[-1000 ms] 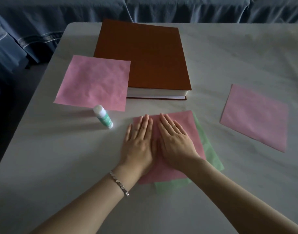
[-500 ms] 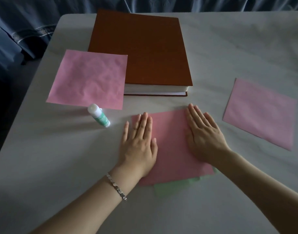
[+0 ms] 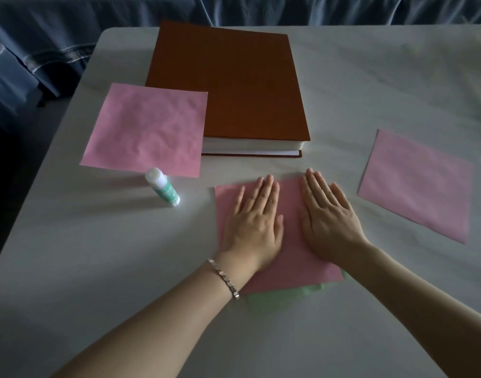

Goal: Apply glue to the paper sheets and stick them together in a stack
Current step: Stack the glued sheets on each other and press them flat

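Table [image 3: 370, 91]: book [image 3: 228, 85] at 12 o'clock, spare sheet [image 3: 149, 129] at 10 o'clock, second spare sheet [image 3: 416, 184] at 3 o'clock. At centre, pink sheet [image 3: 291, 214] covers green sheet [image 3: 283, 298], which shows only at 6 o'clock. Paper is probably light, limp and crease-prone; lift by a corner. Left hand [image 3: 254, 222] and right hand [image 3: 329, 222] press flat, fingers straight, gripping nothing. Glue stick [image 3: 163, 188] at 9 o'clock. Glue coverage is hidden.

The green sheet [image 3: 284, 298] lay mostly hidden under the top pink sheet [image 3: 291, 214], only its near strip showing. The print on the glue stick [image 3: 164, 191] was too small to read.
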Motion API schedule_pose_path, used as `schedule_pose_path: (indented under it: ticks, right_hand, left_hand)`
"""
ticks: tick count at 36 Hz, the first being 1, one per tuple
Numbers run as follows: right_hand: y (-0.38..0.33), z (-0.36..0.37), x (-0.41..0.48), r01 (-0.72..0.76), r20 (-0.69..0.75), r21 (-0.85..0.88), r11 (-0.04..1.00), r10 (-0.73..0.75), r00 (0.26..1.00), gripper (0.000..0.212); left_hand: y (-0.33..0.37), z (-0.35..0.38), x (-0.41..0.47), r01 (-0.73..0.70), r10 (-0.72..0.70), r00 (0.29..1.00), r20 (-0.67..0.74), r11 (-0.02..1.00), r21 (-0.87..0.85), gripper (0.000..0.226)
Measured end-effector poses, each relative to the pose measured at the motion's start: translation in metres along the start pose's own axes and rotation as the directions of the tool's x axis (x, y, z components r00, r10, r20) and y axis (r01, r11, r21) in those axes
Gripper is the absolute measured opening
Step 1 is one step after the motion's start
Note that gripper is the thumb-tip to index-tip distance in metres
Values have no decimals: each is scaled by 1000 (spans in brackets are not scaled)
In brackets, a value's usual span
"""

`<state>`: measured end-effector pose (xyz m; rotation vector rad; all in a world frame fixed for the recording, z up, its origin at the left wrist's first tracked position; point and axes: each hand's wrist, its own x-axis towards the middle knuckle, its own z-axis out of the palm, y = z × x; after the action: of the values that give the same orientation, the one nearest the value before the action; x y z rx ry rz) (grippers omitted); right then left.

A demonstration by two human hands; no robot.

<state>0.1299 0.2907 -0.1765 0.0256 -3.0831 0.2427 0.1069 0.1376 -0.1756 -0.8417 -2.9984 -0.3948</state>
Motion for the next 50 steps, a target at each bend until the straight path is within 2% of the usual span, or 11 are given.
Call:
schedule_pose_path:
  ticks: [4, 8, 15, 17, 21, 24, 27, 33, 37, 42, 50]
  right_hand:
    - [-1, -1, 0, -8, 13, -8, 1000, 8, 1000, 68]
    - [-1, -5, 0, -11, 60, -14, 1000, 11, 998, 75]
    - [-10, -11, 1, -43, 105, -42, 998, 48, 993, 84]
    - [-19, -12, 0, -45, 100, -31, 998, 48, 994, 80]
    - [-54, 1, -8, 71, 90, -12, 997, -70, 994, 69]
    - [-72, 10, -20, 121, 26, 30, 992, -122, 992, 56]
    - [-72, 8, -34, 167, -18, 24, 986, -166, 986, 52]
    - [-66, 2, -54, 189, 27, 1, 982, -189, 982, 63]
    - [-55, 3, -56, 160, 5, -9, 987, -160, 987, 54]
    - [-33, 0, -64, 81, -36, -35, 996, -83, 996, 53]
    - [-2, -4, -74, 28, -13, -80, 996, -29, 999, 63]
  left_hand:
    - [-18, -6, -6, 49, -49, 999, 8, 998, 35, 60]
    - [-39, -16, -15, 109, -115, 988, 100, 992, 64, 77]
    - [-56, -23, -24, 179, -191, 974, 119, 978, 103, 84]
    - [-54, -23, -22, 187, -197, 973, 118, 978, 91, 85]
    - [-54, -21, -22, 192, -206, 971, 122, 974, 116, 86]
    - [-54, -20, -21, 194, -210, 970, 123, 973, 127, 84]
    - [-54, -20, -21, 201, -218, 967, 130, 971, 129, 75]
    - [-52, -22, -21, 205, -225, 965, 138, 968, 143, 69]
    - [-51, -21, -22, 208, -229, 965, 132, 966, 156, 83]
    - [-52, -22, -23, 203, -227, 964, 139, 965, 168, 84]
    - [-47, -29, -22, 214, -256, 952, 168, 949, 231, 57]
